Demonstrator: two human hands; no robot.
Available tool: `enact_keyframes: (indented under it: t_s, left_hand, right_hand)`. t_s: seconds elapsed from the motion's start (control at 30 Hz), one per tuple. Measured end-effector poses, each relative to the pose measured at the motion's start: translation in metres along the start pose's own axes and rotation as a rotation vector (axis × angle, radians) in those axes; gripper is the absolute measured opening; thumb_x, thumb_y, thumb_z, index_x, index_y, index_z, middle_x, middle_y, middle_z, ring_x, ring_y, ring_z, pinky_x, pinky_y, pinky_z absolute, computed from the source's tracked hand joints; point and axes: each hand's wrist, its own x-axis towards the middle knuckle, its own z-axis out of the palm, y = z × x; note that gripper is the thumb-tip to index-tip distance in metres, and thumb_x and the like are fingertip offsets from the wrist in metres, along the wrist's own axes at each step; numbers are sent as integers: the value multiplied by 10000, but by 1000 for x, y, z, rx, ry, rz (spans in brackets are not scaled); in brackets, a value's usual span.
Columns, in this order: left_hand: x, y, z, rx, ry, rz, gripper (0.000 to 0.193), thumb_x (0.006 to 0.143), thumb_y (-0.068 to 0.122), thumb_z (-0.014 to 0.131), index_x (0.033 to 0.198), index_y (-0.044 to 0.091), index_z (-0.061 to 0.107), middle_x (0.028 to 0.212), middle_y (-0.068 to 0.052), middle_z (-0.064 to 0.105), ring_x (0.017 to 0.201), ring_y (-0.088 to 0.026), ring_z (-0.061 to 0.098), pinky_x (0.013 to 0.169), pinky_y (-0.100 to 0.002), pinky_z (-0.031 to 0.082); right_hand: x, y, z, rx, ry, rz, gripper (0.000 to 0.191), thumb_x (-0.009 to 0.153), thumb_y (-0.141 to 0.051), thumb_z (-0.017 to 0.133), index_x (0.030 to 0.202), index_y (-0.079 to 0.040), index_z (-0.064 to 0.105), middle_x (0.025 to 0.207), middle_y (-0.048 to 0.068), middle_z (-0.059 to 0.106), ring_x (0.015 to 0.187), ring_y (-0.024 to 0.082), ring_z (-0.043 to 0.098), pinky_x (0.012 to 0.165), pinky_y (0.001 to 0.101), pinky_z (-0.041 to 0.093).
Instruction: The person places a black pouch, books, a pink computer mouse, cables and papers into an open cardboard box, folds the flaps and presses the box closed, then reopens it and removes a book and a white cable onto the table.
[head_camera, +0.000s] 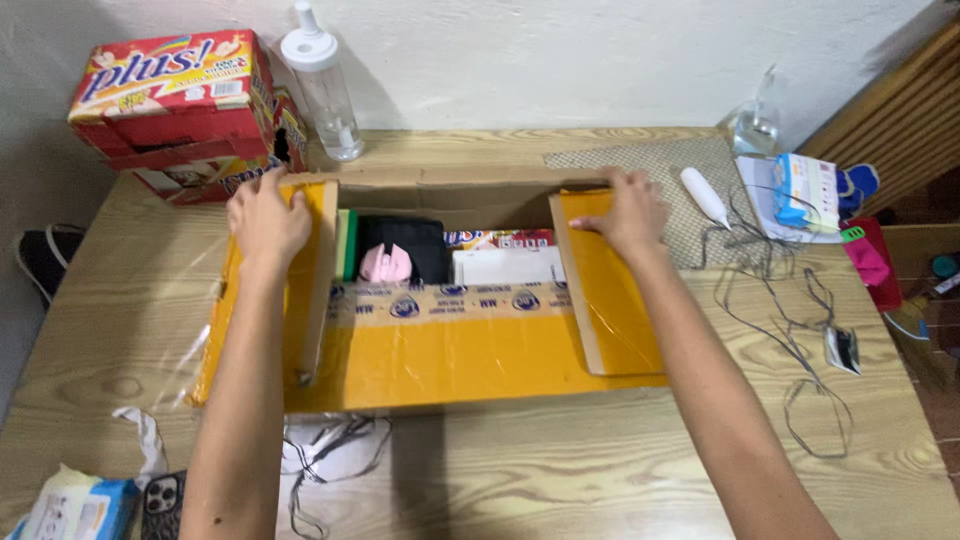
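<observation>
box: open cardboard box (450, 345), yellow-taped outside, on wooden table (620, 470), centre of view, long side toward the person
flaps: left flap (318, 280) standing near upright; right flap (610, 290) folded outward and lying low; near flap spread flat toward the person
left hand: left hand (268, 218) resting on top edge of left flap, fingers (262, 185) spread and flat, pressing rather than wrapping; thumb side hard to tell
right hand: right hand (628, 212) flat on far end of right flap, fingers (612, 182) extended, palm down, nothing pinched
contents: black pouch (415, 245) with pink item (385, 263) in front, white packet (505, 265), green edge at the left wall; all between the two hands, untouched
handling guess: corrugated board, stiff but creasing at the fold lines; tape film likely slick under fingers; probably light to moderate with this load
grip guess: best hold at flap edges near the hinges, or under the short ends for lifting
nearby: red carton (180, 100) behind left hand; clear bottle (325, 85); white pen-shaped device (705, 195) and loose cords (780, 320) to the right; phone (160, 495) and tissue pack (75, 505) at near left
</observation>
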Motion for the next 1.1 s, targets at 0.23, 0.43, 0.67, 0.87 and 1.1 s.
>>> enact_keyframes:
  t_s: [0.23,0.43,0.67,0.87,1.1]
  left_hand:
    - [43,-57,15,-250,-345,-406,1116,712,407,925,1557,-5,322,1414,-302,565,1299,-372,563,1096,-420,438]
    - [71,-64,22,-444,-438,-409,1107,564,207,996,1507,-69,486,1359,-193,677,1214,-269,672,1033,-369,514]
    - [45,-58,19,-703,-177,-328,1232,598,0,930,1619,55,244,1280,-129,672,1039,-247,645,863,-427,518]
    - [34,-69,9,-1086,-80,-84,694,749,-16,910,1344,35,556,1254,-49,718,1160,-157,676,1033,-329,549]
    - [7,-96,-7,-1201,-87,-220,558,1045,508,487,1401,103,633,1399,26,648,1339,-91,531,982,-302,418]
  right_hand:
    - [50,29,11,190,-287,186,1526,419,-592,1019,1604,-37,235,1578,276,368,1474,418,353,1192,462,321]
    - [69,38,24,408,-292,254,1421,413,-388,1028,1597,-43,321,1582,234,454,1468,375,457,1220,412,354]
    - [44,23,17,848,18,285,1314,514,-52,968,1599,-69,228,1472,165,497,1308,315,551,1044,432,507]
    - [34,55,31,1230,79,178,688,759,-128,874,1377,10,606,1279,120,689,1181,243,650,1041,403,541]
    - [19,82,23,1598,68,28,606,1003,-530,524,1357,-43,597,1351,77,641,1297,213,557,1081,394,405]
